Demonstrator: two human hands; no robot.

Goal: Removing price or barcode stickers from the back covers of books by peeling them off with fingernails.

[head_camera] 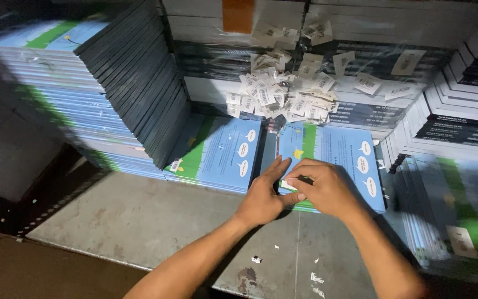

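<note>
Both hands working on blue book point(333, 152): left hand point(264, 196) lying open, fingers flat on cover; right hand point(325, 188) pinching small white sticker point(289, 185). Loose sticker pile point(283, 94) sitting behind.

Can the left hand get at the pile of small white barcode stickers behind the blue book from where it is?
Probably yes: the left hand rests on the blue book, and nothing blocks the white barcode stickers just beyond.

We see our hands, left hand point(262, 196) beside right hand point(325, 188), on the near book stack point(355, 155); another stack point(222, 152) lies left, loose labels point(283, 94) piled behind, all on the table point(139, 216).
</note>
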